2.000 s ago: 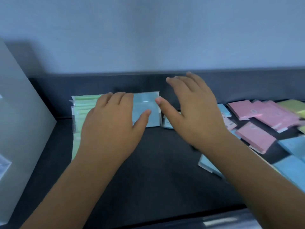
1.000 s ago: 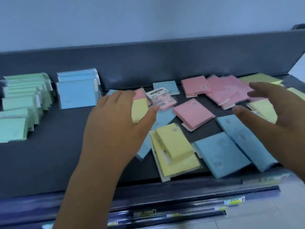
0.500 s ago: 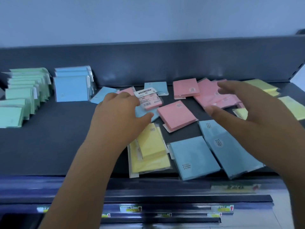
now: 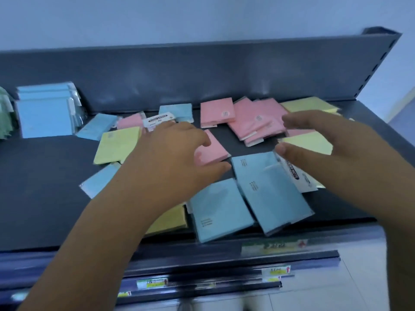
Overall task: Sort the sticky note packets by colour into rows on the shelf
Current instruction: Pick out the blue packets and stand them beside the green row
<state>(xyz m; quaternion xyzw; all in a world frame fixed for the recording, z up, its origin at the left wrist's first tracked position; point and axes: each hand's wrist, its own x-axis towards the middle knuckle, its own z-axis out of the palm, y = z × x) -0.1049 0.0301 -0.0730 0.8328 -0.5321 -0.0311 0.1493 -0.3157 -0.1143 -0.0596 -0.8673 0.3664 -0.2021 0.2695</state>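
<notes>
Sticky note packets [image 4: 251, 124] in pink, blue and yellow lie scattered flat across the dark shelf [image 4: 45, 187], near a sorted blue row [image 4: 45, 117] standing upright at far left. A person's left hand [image 4: 170, 158] and right hand [image 4: 332, 149] reach over the jumble, fingers spread apart, gripping nothing.

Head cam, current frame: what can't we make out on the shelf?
- Green packets: head view, cut off by the left edge; count unknown.
- Yellow packet: head view, mostly hidden under the left arm.
- Pink packet: left hand covers part; contact unclear.
- White-labelled packet: right hand covers one end; print blurred.
- Price tags below the shelf: motion-blurred, unreadable.
</notes>
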